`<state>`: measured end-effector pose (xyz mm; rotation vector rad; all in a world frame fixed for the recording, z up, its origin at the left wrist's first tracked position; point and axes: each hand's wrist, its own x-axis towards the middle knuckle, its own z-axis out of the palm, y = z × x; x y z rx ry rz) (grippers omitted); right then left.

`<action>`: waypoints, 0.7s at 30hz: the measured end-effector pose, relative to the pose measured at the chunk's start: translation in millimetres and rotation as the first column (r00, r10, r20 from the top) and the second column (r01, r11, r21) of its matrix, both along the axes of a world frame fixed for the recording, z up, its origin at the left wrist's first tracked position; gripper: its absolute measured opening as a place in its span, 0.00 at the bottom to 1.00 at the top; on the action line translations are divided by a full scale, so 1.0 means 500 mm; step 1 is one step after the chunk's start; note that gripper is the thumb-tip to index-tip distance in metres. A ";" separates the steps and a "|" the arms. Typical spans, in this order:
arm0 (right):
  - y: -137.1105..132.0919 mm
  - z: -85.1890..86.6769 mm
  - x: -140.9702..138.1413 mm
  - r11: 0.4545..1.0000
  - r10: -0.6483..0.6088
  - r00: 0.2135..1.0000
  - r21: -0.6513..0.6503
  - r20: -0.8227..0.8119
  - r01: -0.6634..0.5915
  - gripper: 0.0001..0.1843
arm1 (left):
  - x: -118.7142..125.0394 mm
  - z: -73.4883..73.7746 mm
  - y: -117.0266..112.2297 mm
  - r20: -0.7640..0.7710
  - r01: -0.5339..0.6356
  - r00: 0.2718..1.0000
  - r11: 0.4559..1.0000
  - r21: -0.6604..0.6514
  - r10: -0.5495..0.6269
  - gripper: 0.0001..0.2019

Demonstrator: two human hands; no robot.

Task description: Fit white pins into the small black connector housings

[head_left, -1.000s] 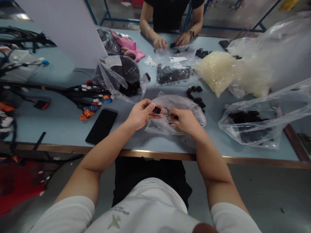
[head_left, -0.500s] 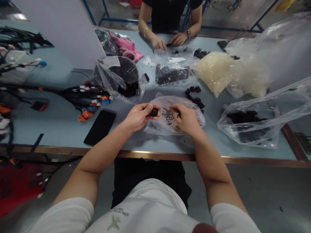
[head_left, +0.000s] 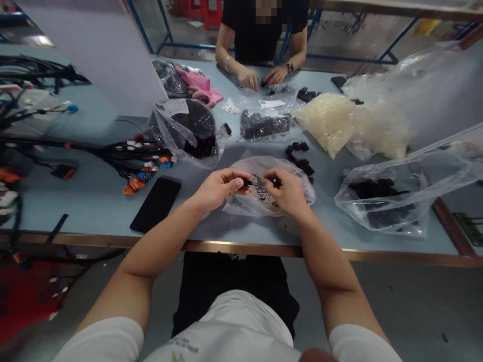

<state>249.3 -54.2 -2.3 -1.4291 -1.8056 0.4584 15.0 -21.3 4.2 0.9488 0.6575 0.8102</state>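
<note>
My left hand (head_left: 221, 190) pinches a small black plastic connector (head_left: 247, 183) between thumb and fingers. To its right, my right hand (head_left: 289, 190) is closed, with a small black part (head_left: 277, 182) showing between its fingers; what kind it is I cannot make out. Both hands are over a spread-out clear plastic bag (head_left: 241, 205) that bears many tiny white pieces (head_left: 261, 188). A short gap separates the connector from the right fingertips. Several loose black connectors (head_left: 301, 160) lie just behind the bag.
A black phone (head_left: 155, 205) and a wire harness (head_left: 101, 147) lie to the left. Bags of black parts (head_left: 202, 120) (head_left: 381, 201) flank the work area, and a bag of pale yellow pieces (head_left: 326, 118) stands behind. Across the table a co-worker's hands (head_left: 260, 78) handle parts.
The connector in my left hand has turned, so its red-marked face no longer shows. My right hand stays closed over the bag. The whole view has shifted slightly.
</note>
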 end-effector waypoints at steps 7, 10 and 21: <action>-0.003 -0.013 0.005 0.998 0.032 0.996 0.050 0.085 -0.036 0.10 | 0.002 -0.009 0.007 0.041 -0.023 0.999 1.000 -0.019 0.024 0.30; 0.005 -0.029 0.015 0.994 0.061 0.974 0.073 0.219 -0.079 0.10 | 0.001 -0.009 0.010 0.046 -0.026 0.999 0.999 -0.041 0.028 0.30; 0.022 -0.059 0.046 0.964 0.021 0.907 0.233 0.420 -0.131 0.09 | 0.007 -0.018 0.015 0.144 -0.045 0.988 0.997 -0.069 0.054 0.22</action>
